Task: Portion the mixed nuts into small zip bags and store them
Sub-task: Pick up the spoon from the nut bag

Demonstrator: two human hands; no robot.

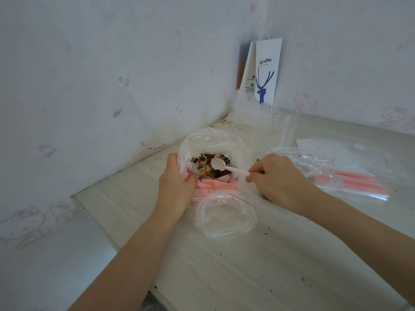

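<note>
Beside the open small bag (226, 215), her left hand (177, 182) grips the nut bag (195, 142) while the right hand (276, 178) pinches a spoon (221, 165) over the nuts (205, 163).

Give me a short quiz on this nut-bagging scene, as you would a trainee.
1. True or false: the right hand holds a white spoon over the nuts.
2. What does the left hand grip? A) the big bag by its rim B) a knife C) a plate
3. Fill in: the small zip bag nearest the person lies open and looks ____.
Key: 1 true; 2 A; 3 empty.
</note>
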